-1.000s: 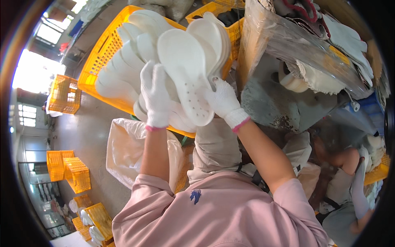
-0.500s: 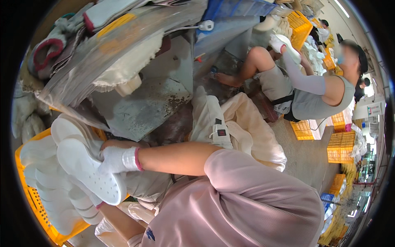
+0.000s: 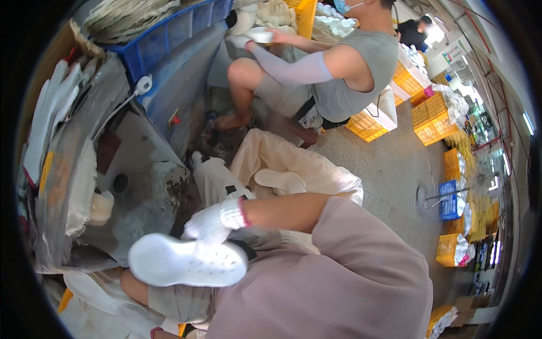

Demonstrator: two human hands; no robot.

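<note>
Head view: gloved right hand [image 3: 210,224] grips white insole [image 3: 161,261]; wall sign [image 3: 452,55] illegible.

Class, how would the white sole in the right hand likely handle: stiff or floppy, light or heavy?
The white sole is probably fairly stiff, showing no obvious droop. It seems light: the right hand alone holds its edge.

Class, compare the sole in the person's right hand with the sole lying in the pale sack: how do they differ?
The held sole is gripped by the right hand, while the sack sole lies in the pale sack, untouched by either hand.
The held sole looks larger in the picture than the sack sole, though true sizes can't be judged.
The held sole looks brighter white; the sack sole looks creamier.
Both are pale with rounded outlines.
</note>
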